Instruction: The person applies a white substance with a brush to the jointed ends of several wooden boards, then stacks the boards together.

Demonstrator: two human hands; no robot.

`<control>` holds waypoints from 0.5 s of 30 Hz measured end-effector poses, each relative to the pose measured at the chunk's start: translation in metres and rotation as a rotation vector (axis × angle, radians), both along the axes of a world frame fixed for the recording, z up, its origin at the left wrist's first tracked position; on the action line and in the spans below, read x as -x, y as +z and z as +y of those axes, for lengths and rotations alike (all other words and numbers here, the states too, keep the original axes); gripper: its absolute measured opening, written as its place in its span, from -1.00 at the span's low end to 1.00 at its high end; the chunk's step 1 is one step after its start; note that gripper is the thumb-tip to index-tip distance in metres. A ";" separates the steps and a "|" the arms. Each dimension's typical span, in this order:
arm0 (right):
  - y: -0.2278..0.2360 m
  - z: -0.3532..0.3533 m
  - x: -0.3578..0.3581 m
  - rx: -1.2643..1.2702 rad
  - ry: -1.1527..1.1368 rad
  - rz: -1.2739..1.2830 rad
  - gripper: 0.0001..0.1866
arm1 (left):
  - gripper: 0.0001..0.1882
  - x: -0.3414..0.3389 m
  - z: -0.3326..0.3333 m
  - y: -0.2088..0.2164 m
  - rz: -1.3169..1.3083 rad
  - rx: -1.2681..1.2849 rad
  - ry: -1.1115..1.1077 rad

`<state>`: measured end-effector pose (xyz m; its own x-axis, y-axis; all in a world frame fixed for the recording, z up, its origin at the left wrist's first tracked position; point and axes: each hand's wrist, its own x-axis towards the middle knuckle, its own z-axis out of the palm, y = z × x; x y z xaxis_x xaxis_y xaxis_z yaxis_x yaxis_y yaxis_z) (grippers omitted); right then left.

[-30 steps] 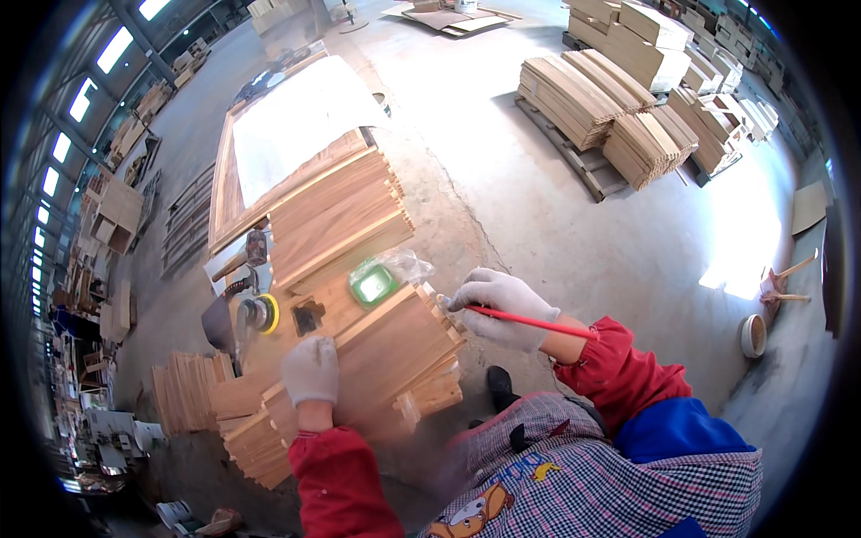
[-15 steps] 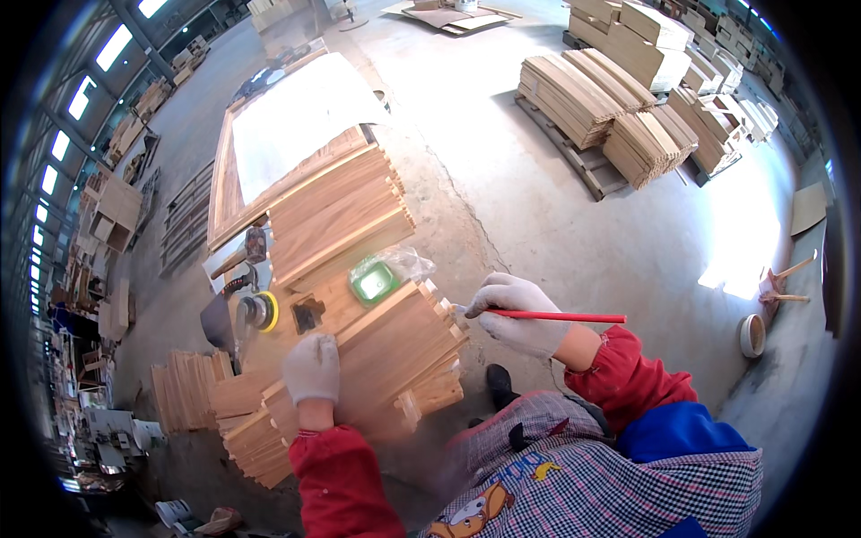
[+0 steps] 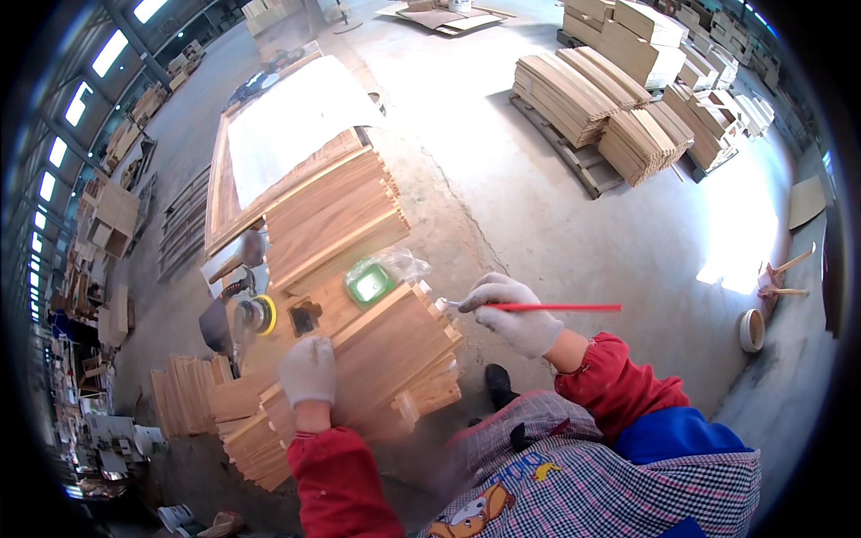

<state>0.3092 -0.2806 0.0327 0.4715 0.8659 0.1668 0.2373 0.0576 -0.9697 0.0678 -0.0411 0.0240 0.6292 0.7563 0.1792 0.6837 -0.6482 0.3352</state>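
Observation:
My right hand (image 3: 513, 316), in a white glove, is closed around a slim brush with a red handle (image 3: 587, 308). The brush's pale tip is at the notched end of a brown wooden board (image 3: 386, 345), seemingly touching it. My gloved left hand (image 3: 308, 369) is closed on the far left edge of that board, its fingertips partly hidden. The board lies on a stack of similar boards with notched ends. Just beyond it, a green-rimmed tub (image 3: 369, 283) with whitish contents rests in a clear plastic bag.
A sander with a yellow-edged pad (image 3: 261, 316) and a mallet (image 3: 250, 248) lie to the left. Farther off are more stacked boards (image 3: 332, 211) and a wooden frame under a white sheet (image 3: 291, 125). Pallets of planks (image 3: 583, 99) stand far right, a bucket (image 3: 752, 331) at right.
My right hand has shifted slightly left with the brush, bringing its tip closer to the board's notched end. My left hand stays on the board; the whole view has drifted a little.

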 end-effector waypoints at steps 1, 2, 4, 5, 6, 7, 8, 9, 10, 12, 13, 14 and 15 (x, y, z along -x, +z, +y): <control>0.001 0.000 0.000 0.014 -0.029 0.114 -0.82 | -0.74 -0.001 -0.001 0.001 -0.009 -0.013 -0.010; 0.001 -0.002 -0.001 0.032 -0.059 0.230 -0.82 | -0.74 -0.001 -0.002 0.001 -0.016 -0.024 -0.019; -0.006 -0.003 -0.002 0.074 -0.100 0.248 -0.81 | -0.73 0.000 -0.001 0.001 -0.011 -0.007 -0.013; -0.008 -0.003 -0.001 0.059 -0.074 0.223 -0.81 | -0.73 0.000 -0.001 0.001 -0.011 0.001 -0.010; -0.010 -0.004 0.001 0.043 -0.048 0.197 -0.82 | -0.73 -0.001 -0.001 0.001 -0.006 -0.005 -0.014; -0.010 -0.005 0.002 0.028 -0.023 0.171 -0.82 | -0.73 -0.002 -0.001 0.002 -0.002 -0.011 -0.017; -0.008 -0.006 0.003 0.048 -0.033 0.251 -0.82 | -0.73 0.000 -0.001 0.001 0.009 -0.017 -0.014; -0.003 -0.009 0.003 0.068 -0.043 0.330 -0.82 | -0.73 0.001 -0.002 0.001 0.007 -0.009 -0.009; 0.001 -0.011 0.004 0.088 -0.053 0.410 -0.82 | -0.74 0.002 -0.002 0.001 0.004 0.000 -0.003; 0.007 -0.013 0.007 0.105 -0.060 0.156 -0.83 | -0.74 0.000 -0.003 0.003 -0.006 0.019 0.004; 0.009 -0.014 0.009 0.114 -0.063 0.029 -0.83 | -0.74 -0.001 -0.004 0.004 -0.009 0.029 0.010; 0.009 -0.015 0.009 0.102 -0.040 -0.039 -0.84 | -0.74 -0.002 -0.004 0.004 -0.013 0.039 0.014; 0.010 -0.016 0.009 0.090 -0.016 -0.107 -0.84 | -0.74 -0.002 -0.004 0.003 -0.022 0.043 0.013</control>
